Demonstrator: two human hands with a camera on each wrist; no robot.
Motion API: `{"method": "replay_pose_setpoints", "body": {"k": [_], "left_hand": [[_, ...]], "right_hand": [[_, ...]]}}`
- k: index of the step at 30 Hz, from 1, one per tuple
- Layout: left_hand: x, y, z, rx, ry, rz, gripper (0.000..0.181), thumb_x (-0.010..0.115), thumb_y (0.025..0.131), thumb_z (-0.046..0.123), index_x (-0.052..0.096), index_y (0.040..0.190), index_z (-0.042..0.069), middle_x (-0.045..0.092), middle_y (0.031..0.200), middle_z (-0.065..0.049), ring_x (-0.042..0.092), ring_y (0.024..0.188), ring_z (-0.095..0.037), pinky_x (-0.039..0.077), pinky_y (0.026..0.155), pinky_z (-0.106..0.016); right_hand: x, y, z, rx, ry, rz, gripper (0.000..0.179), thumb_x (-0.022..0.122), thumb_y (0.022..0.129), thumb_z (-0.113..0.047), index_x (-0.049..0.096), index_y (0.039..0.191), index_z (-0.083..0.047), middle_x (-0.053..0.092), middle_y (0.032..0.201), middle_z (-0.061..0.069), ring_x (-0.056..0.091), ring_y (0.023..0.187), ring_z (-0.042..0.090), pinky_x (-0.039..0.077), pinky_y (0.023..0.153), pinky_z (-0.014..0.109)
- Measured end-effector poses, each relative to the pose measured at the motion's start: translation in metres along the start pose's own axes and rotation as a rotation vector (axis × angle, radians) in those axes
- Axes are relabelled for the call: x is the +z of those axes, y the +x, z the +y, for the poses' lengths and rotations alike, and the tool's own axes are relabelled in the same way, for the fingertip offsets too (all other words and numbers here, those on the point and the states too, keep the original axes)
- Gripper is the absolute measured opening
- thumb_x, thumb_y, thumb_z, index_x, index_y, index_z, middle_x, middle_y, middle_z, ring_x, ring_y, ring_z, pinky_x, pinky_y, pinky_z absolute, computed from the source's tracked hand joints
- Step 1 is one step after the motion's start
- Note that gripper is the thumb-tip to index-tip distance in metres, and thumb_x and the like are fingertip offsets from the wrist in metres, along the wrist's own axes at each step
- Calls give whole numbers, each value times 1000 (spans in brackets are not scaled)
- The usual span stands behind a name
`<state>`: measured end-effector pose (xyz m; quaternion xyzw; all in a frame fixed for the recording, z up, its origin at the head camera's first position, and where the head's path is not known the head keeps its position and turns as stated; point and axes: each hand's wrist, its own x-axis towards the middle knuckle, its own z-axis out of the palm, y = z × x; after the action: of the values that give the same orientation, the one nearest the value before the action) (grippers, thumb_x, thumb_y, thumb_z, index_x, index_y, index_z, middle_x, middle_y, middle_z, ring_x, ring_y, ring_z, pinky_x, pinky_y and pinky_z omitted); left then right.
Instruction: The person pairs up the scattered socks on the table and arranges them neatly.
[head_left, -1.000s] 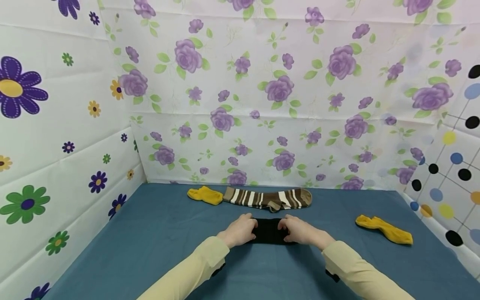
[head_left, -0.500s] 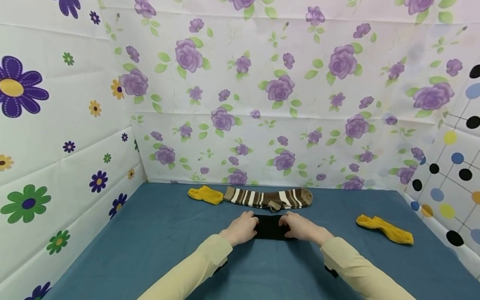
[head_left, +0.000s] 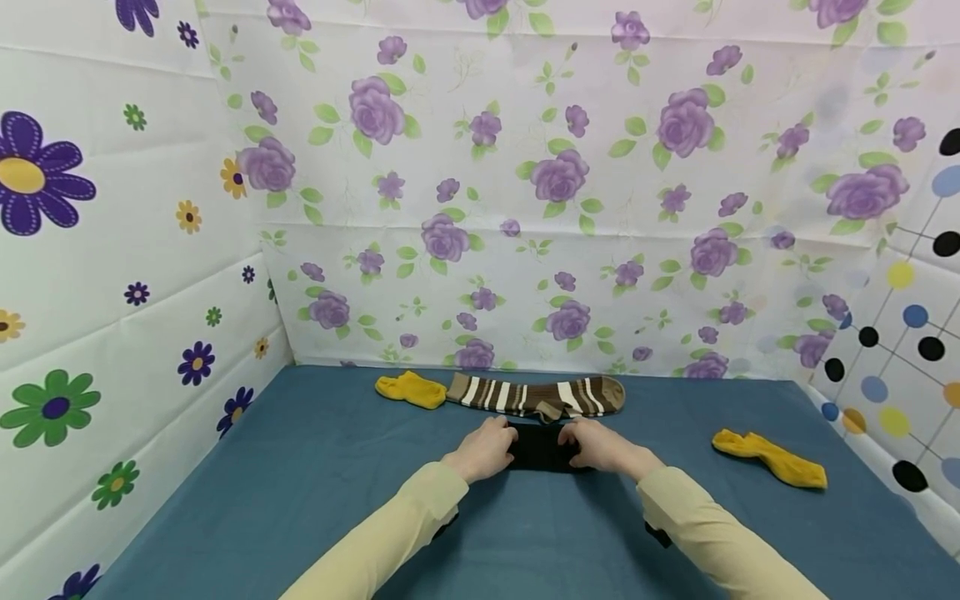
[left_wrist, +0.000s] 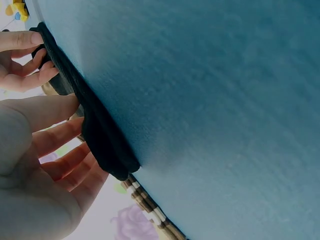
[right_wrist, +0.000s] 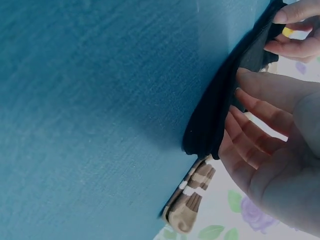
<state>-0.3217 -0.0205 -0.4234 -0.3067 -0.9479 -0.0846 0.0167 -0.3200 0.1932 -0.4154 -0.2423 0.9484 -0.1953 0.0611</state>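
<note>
A folded black sock lies flat on the blue cloth near the middle of the table. My left hand pinches its left end, and my right hand pinches the right end. In the left wrist view, the thumb of the left hand is on the near side of the black sock, with the fingers behind it. The right wrist view has the right hand holding the sock the same way. Just beyond is a brown-and-white striped sock.
A yellow sock lies at the striped sock's left end. Another yellow sock is off to the right on the blue cloth. Flowered sheets stand behind and to the left; a dotted sheet is on the right.
Both hands have moved slightly away from the body, taking the black sock with them, closer to the striped sock. The other socks have stayed in place.
</note>
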Motion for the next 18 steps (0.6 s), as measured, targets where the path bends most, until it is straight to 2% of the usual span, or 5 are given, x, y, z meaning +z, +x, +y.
{"method": "replay_pose_setpoints", "body": {"k": [18], "left_hand": [[-3, 2, 1, -12, 5, -48, 22, 65, 85, 15, 59, 105, 7, 46, 95, -5, 46, 88, -20, 43, 69, -28]], "right_hand": [[1, -2, -3, -4, -75, 5, 27, 71, 76, 0, 61, 101, -2, 50, 89, 7, 50, 79, 22, 42, 69, 39]]}}
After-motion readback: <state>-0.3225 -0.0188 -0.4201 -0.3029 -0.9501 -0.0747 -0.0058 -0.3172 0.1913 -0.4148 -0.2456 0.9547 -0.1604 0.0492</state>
